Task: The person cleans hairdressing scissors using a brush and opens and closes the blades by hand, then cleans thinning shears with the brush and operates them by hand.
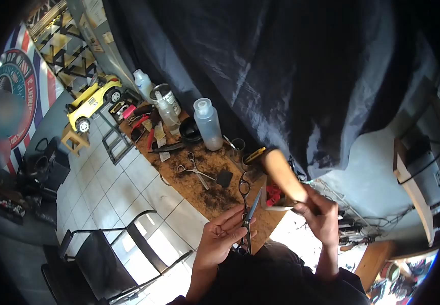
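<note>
Two grips I watched remotely, left hand point(221, 240) gripped scissors point(246, 222), blade point(255, 204) pointing ahead of it, right hand point(324, 219) gripped wooden tool point(284, 175), long axis slanting forward-left.

The wooden object point(283, 175) is blurred, its lower end hidden in the right hand point(323, 218); the top edge cuts off the dark cloth point(301, 61).

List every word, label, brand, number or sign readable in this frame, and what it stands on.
"OP": part of a word, top of the round emblem on the wall banner.
"TMENT": part of a word, right side of that emblem.
"CUT": lower on it, faint.
Too small or blurred to read: the writing on the can.
</note>
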Motion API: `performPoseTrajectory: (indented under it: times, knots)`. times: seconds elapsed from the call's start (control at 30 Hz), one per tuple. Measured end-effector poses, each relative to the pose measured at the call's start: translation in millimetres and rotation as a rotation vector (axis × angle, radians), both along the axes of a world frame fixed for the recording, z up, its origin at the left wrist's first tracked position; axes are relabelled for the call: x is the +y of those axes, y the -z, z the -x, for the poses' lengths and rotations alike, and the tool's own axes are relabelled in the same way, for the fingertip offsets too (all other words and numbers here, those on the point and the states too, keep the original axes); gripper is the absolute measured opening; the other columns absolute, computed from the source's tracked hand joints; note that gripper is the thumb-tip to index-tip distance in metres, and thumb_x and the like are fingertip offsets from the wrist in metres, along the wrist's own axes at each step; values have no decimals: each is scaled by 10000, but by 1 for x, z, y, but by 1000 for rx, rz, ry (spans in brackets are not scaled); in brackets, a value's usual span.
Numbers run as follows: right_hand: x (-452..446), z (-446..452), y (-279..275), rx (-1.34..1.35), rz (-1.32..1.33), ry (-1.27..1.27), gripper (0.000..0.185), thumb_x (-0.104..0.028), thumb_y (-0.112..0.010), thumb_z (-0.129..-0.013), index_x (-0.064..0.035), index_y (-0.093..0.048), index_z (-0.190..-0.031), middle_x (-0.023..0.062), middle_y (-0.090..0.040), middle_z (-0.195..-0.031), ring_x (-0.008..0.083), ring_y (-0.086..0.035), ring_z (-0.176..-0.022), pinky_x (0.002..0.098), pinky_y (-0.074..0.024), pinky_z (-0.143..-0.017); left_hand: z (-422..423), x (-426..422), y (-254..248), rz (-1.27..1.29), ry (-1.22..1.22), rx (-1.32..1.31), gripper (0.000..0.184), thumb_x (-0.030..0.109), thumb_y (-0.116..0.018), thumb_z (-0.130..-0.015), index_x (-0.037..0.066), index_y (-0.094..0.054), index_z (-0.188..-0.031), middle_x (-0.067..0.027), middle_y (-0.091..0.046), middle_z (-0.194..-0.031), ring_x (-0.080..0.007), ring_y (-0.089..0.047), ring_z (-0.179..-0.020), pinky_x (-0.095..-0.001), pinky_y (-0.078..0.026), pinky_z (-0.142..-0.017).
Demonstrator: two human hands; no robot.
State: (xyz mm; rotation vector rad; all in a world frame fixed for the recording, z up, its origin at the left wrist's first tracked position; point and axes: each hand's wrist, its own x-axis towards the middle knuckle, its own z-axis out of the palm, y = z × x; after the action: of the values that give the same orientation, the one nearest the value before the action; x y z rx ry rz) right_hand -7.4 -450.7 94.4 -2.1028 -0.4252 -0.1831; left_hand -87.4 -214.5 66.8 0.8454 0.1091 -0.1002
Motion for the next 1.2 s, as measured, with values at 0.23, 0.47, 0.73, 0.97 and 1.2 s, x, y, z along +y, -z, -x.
performPoseTrajectory:
  times: [0.23, 0.47, 0.73, 0.97, 1.2]
  knots:
    - [5, -24, -24, 196, 44, -673, 469, -103, -794, -722, -21, -637, -1156, 111, -711, -872, 182, -690, -725, 310, -546, -657, -4, 1, 2, -50, -107, -64, 664, -159, -539, -829, -6, -280, -1422, -207, -487, -1332, -284, -520, -1202, -412, -510, -932]
    - [25, -33, -21, -25, 153, -329, 505, -127, -797, -700, -47, -637, -1172, 98, -697, -801, 159, -662, -634, 264, -522, -593, 1, 4, -4, -56, -125, -72, 780, -188, -523, -810, 57, -181, -1467, -215, -487, -1332, -303, -518, -1205, -440, -458, -984]
    - [4, -37, -11, 25, 47, -701, 514, -137, -809, -685, -72, -643, -1167, 102, -707, -895, 180, -694, -707, 286, -569, -639, -16, 5, 5, -20, -77, -223, 781, -168, -578, -795, 29, -204, -1451, -260, -476, -1322, -319, -491, -1231, -459, -479, -968]
    - [5, -36, -4, -62, -24, -8, 542, -158, -817, -677, 4, -623, -1155, 115, -654, -734, 173, -606, -590, 295, -483, -570, -13, 0, -10, -170, 12, 15, 744, -173, -585, -782, -46, -218, -1417, -248, -517, -1279, -331, -517, -1201, -456, -487, -956]
    - [5, -17, -13, 51, 58, -478, 461, -212, -795, -713, -86, -664, -1136, 101, -693, -824, 214, -668, -655, 320, -533, -622, -22, 8, -8, 66, -107, -57, 653, 233, -444, -925, -35, -155, -1446, -279, -419, -1365, -408, -419, -1271, -514, -398, -1018]
